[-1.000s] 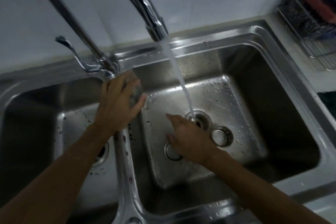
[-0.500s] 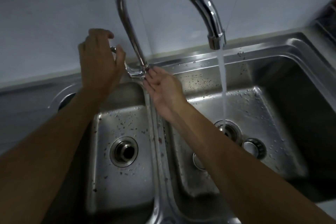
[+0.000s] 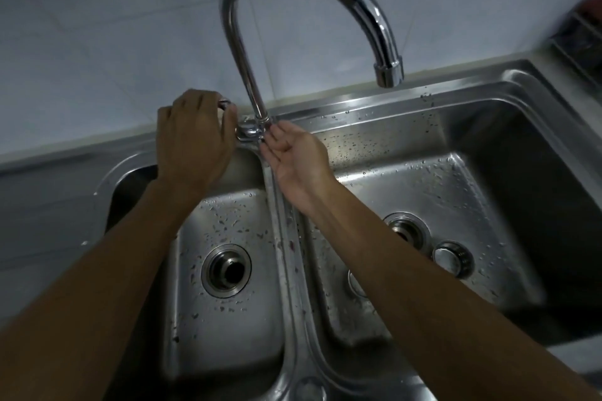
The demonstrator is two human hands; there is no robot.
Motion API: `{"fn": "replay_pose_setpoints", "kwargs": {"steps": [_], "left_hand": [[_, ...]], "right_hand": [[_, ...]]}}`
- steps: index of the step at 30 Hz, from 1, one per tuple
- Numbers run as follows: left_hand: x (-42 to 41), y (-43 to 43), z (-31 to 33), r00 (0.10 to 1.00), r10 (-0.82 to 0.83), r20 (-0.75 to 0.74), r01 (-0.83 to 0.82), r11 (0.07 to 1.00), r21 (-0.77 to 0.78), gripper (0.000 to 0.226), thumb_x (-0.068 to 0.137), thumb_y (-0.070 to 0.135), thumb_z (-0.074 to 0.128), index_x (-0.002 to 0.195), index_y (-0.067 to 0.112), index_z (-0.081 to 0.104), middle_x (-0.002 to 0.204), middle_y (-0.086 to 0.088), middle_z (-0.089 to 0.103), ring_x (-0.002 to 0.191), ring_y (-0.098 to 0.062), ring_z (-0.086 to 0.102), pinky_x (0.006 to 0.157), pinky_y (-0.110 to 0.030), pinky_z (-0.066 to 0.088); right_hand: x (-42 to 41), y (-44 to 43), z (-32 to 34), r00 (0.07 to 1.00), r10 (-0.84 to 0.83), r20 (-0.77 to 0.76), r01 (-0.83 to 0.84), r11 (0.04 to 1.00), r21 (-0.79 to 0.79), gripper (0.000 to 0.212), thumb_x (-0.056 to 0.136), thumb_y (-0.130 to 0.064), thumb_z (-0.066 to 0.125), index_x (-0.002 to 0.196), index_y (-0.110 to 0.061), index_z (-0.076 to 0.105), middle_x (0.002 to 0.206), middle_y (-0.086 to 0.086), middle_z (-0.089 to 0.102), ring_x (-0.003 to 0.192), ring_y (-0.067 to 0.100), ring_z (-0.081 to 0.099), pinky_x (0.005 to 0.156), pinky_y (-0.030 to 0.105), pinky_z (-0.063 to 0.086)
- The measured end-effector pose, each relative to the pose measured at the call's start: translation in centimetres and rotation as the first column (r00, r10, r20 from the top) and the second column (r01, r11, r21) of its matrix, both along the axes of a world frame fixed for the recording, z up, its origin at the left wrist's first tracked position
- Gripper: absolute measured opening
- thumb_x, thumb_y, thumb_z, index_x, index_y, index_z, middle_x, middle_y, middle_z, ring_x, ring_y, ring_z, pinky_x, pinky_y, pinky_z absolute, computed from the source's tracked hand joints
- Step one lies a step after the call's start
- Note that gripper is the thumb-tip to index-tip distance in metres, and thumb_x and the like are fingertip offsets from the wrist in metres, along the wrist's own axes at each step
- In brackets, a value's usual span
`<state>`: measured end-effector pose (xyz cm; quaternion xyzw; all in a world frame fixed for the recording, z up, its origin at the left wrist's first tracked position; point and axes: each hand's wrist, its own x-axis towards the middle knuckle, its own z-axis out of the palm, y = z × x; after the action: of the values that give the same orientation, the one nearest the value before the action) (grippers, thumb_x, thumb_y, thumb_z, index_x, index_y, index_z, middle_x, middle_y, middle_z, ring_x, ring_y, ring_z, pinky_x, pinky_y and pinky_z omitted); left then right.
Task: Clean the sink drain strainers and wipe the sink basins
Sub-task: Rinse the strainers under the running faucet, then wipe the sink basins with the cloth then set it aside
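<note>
Fig. Head view, double stainless sink (image 3: 508, 88) set in worktop; no water leaves the spout (image 3: 389, 73) of the gooseneck tap (image 3: 242, 52).

L. hand (image 3: 192, 140): fingers curled round the tap lever (image 3: 224, 104), gripping it from above. R. hand (image 3: 296, 156): loose and empty, palm up, fingertips (image 3: 275, 133) touching the tap base (image 3: 249, 133) at the head of the divider (image 3: 283, 238) btwn basins.

Task items: one strainer (image 3: 453, 258) lies out of its seat on the floor of the right basin (image 3: 456, 179), just beside that basin's drain (image 3: 407, 231). A second round steel piece (image 3: 356, 285) sits near the divider, part-hidden by the r. forearm; prob. a strainer or plug, cannot tell which. Drain of the left basin (image 3: 224, 205) stands open (image 3: 226, 270), nothing seated in it. Both basin floors wet, flecked w/ dark food bits; more specks along the divider.

Handling (judged): strainer is a small rigid metal cup, light, not fragile, but wet and so slippery. Best pinched across the rim w/ thumb + two fingers, or by a centre knob if it has one (not resolvable here). Basin steel is stiff and smooth; debris looks loose and should wipe twd the drains w/ little pressure. Corners and the divider edge will need fingertip work.
</note>
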<state>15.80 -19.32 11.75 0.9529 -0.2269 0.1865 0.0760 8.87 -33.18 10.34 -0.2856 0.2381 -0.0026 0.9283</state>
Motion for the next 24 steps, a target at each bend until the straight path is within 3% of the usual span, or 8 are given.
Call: {"fn": "replay_pose_setpoints", "kwargs": {"steps": [4, 6, 9, 11, 13, 16, 20, 24], "left_hand": [[-2.2, -1.2, -0.8, 0.988, 0.037, -0.151, -0.053, 0.993, -0.107, 0.069, 0.105, 0.051, 0.046, 0.151, 0.001, 0.037, 0.151, -0.024, 0.047, 0.14, -0.041, 0.045, 0.113, -0.054, 0.036], [-5.9, -2.8, -2.2, 0.964, 0.092, -0.25, -0.144, 0.97, -0.197, 0.087, 0.102, 0.062, 0.041, 0.161, 0.002, 0.018, 0.166, -0.024, 0.025, 0.153, -0.04, 0.027, 0.122, -0.056, 0.026], [-12.4, -7.1, -5.3, 0.945, 0.047, -0.324, -0.11, 0.977, -0.18, 0.092, 0.098, 0.066, 0.035, 0.163, 0.003, 0.017, 0.17, -0.024, 0.015, 0.157, -0.04, 0.018, 0.123, -0.06, 0.023], [-16.4, -11.8, -7.1, 0.92, -0.06, -0.388, -0.005, 0.986, -0.166, 0.094, 0.095, 0.069, 0.031, 0.163, 0.006, 0.02, 0.171, -0.02, 0.014, 0.159, -0.037, 0.016, 0.125, -0.059, 0.022], [-20.0, -17.4, -8.2, 0.874, -0.184, -0.45, 0.103, 0.975, -0.198, 0.094, 0.093, 0.072, 0.028, 0.164, 0.012, 0.02, 0.173, -0.014, 0.011, 0.16, -0.033, 0.012, 0.127, -0.056, 0.017], [-25.3, -26.2, -8.8, 0.818, -0.351, -0.456, 0.276, 0.935, -0.224, 0.093, 0.093, 0.075, 0.032, 0.164, 0.015, 0.021, 0.173, -0.014, 0.013, 0.16, -0.034, 0.013, 0.126, -0.055, 0.021], [-31.5, -36.0, -9.0, 0.7, -0.509, -0.5, 0.441, 0.86, -0.258, 0.091, 0.096, 0.079, 0.023, 0.166, 0.025, 0.001, 0.174, -0.006, -0.011, 0.16, -0.025, -0.012, 0.127, -0.043, -0.001], [-35.8, -42.2, -9.3, 0.657, -0.547, -0.519, 0.521, 0.827, -0.213, 0.09, 0.097, 0.078, 0.025, 0.166, 0.026, 0.001, 0.173, -0.007, -0.017, 0.16, -0.025, -0.016, 0.128, -0.048, 0.006]], "right_hand": [[-1.2, -1.1, 0.7, 0.997, 0.062, -0.046, -0.065, 0.996, -0.065, 0.042, 0.097, 0.01, 0.038, 0.136, 0.001, 0.053, 0.14, 0.021, 0.058, 0.134, 0.033, 0.053, 0.115, 0.042, 0.042], [-3.4, -3.2, 1.0, 0.988, 0.117, -0.102, -0.147, 0.914, -0.379, 0.022, 0.101, -0.003, 0.047, 0.11, 0.001, 0.067, 0.119, 0.025, 0.068, 0.117, 0.038, 0.064, 0.108, 0.054, 0.047], [-9.4, -8.9, 0.5, 0.971, 0.164, -0.171, -0.22, 0.357, -0.908, 0.033, 0.1, -0.018, 0.054, 0.131, -0.01, 0.062, 0.127, 0.013, 0.069, 0.119, 0.031, 0.063, 0.107, 0.05, 0.046], [-14.7, -14.5, 0.0, 0.958, 0.094, -0.269, -0.258, -0.114, -0.959, 0.05, 0.1, -0.027, 0.055, 0.149, -0.019, 0.046, 0.146, 0.004, 0.056, 0.132, 0.022, 0.053, 0.111, 0.037, 0.042], [-20.3, -21.0, 0.2, 0.951, -0.01, -0.31, -0.291, -0.379, -0.878, 0.055, 0.1, -0.032, 0.056, 0.152, -0.02, 0.041, 0.151, 0.003, 0.049, 0.136, 0.02, 0.048, 0.11, 0.036, 0.042], [-28.2, -31.1, 0.6, 0.902, -0.192, -0.386, -0.429, -0.479, -0.765, 0.054, 0.101, -0.032, 0.054, 0.151, -0.018, 0.041, 0.152, 0.007, 0.047, 0.137, 0.025, 0.046, 0.111, 0.044, 0.044], [-36.6, -41.5, 0.5, 0.753, -0.4, -0.523, -0.658, -0.469, -0.589, 0.067, 0.101, -0.05, 0.043, 0.158, -0.02, 0.027, 0.166, 0.008, 0.025, 0.153, 0.031, 0.022, 0.122, 0.054, 0.028], [-41.2, -45.6, -2.0, 0.572, -0.502, -0.649, -0.819, -0.304, -0.487, 0.081, 0.095, -0.07, 0.029, 0.161, -0.027, 0.01, 0.17, 0.005, 0.003, 0.156, 0.036, 0.005, 0.122, 0.062, 0.015]]}}
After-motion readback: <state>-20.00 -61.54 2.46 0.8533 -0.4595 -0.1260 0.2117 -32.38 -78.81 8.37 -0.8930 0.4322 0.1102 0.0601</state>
